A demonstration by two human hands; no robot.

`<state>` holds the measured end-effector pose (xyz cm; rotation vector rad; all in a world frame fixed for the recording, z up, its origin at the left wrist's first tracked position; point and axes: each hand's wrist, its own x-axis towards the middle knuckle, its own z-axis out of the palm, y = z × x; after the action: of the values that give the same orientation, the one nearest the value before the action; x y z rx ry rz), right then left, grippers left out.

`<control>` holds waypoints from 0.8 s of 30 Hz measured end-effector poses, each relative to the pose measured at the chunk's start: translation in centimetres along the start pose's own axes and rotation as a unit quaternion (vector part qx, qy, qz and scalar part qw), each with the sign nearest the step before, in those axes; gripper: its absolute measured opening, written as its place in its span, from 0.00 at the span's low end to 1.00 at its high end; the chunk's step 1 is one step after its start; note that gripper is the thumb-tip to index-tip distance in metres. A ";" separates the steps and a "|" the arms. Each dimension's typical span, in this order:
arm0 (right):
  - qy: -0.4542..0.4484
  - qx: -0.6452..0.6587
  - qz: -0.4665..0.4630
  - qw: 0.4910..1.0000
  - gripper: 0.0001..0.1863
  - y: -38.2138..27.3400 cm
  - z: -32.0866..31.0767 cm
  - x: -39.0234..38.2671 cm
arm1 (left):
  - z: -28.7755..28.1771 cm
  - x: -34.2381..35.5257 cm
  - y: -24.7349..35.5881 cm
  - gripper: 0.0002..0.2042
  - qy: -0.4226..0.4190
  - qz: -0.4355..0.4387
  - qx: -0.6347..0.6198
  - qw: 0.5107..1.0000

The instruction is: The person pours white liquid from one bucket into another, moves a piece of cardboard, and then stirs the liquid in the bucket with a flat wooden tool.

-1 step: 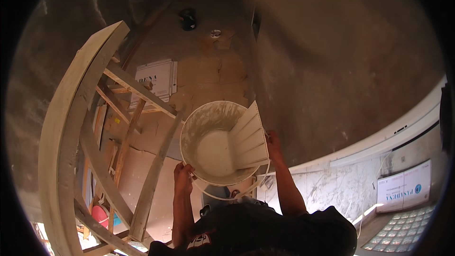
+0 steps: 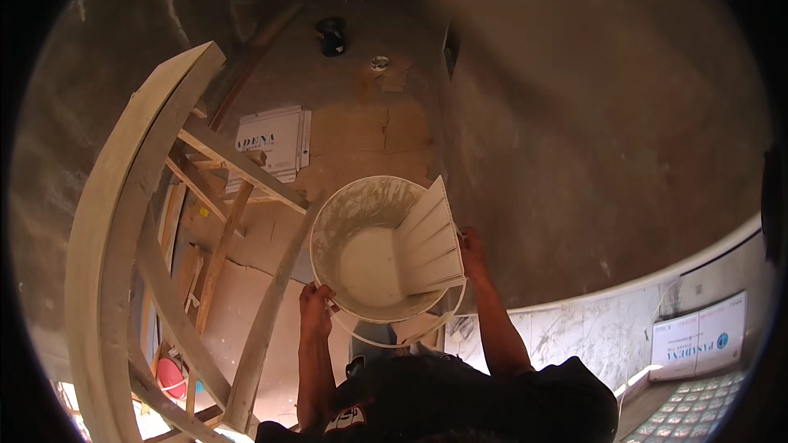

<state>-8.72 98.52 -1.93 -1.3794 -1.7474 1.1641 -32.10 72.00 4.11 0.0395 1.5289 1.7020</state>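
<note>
The work in hand centres on a white bucket [image 2: 338, 212], which the person holds with 2 hands close in front of the body, apparently clear of the floor [image 2: 305, 86]. The left hand [image 2: 315, 305] grips the bucket's near-left rim, fingers curled at its edge; the right hand [image 2: 474, 256] is closed at the right edge, beside the outer side of a pale ribbed panel [image 2: 433, 238], though whether it pinches the rim, the panel or both I cannot tell. The panel stands tilted inside the bucket, its lower end toward the bottom and its wide outer end against or over the right rim. A pale handle [image 2: 414, 340] loops down past the near edge. As far as I can judge, the lifting and the placing of the panel are done, while emptying or cleaning is not: a pale layer [image 2: 367, 267] covers the bottom and smears coat the inner wall. How much is left to do with it cannot be told from here. Along the floor's left side stands a wooden frame [image 2: 123, 164]; a white carton [image 2: 271, 139] lies beyond it, and toward the floor's far end sit a black bucket [image 2: 331, 37] and a small white tub [image 2: 379, 63].
</note>
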 end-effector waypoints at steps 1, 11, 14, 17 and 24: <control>-0.019 0.011 0.020 1.000 0.17 -0.6 1.2 2.6 | 0.7 2.1 1.1 0.13 0.001 0.004 -0.003 1.000; -0.002 -0.006 -0.009 1.000 0.15 -7.9 10.8 24.3 | 6.3 25.0 10.3 0.13 0.003 -0.039 -0.013 0.999; -0.014 0.009 0.011 1.000 0.15 -11.4 12.9 31.8 | 8.8 32.2 14.4 0.17 -0.024 -0.035 -0.040 0.998; -0.020 -0.016 0.001 1.000 0.08 -14.1 15.8 39.0 | 10.5 39.3 17.3 0.20 -0.006 -0.050 -0.034 0.998; -0.039 0.059 -0.026 0.997 0.15 -15.7 25.2 56.4 | 14.6 54.4 25.8 0.18 0.027 -0.027 -0.005 0.999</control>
<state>-52.02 145.30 -1.17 -1.2269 -1.7271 1.2864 -74.12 117.53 3.21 -0.0512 1.5475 1.6798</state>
